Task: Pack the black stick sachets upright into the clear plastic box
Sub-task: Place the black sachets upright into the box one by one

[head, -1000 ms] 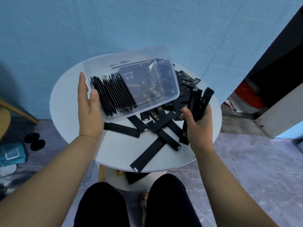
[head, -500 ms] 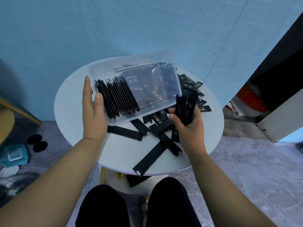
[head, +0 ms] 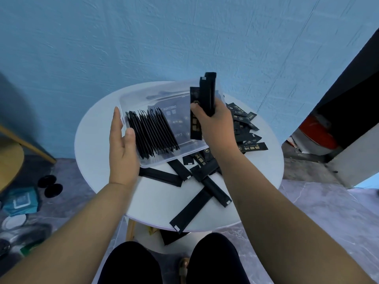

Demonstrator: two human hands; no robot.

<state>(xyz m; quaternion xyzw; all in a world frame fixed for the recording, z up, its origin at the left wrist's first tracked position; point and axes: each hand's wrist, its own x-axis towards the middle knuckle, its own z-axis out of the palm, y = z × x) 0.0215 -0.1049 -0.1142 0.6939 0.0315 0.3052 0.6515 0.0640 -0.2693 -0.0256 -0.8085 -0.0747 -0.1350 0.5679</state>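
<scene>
A clear plastic box lies tilted toward me on the round white table. A row of black stick sachets stands on edge in its left end. My left hand holds the box's left end, thumb over the rim. My right hand grips a small bunch of black sachets, held upright above the box's right half. Loose sachets lie scattered on the table in front of and to the right of the box.
One long sachet overhangs the table's near edge. A blue wall rises behind the table. On the floor at the left lie a teal packet and black discs. My knees are below the table edge.
My right hand has risen from the loose pile at the table's right and moved left, carrying the bunch over the box. The left hand and box stay in place.
</scene>
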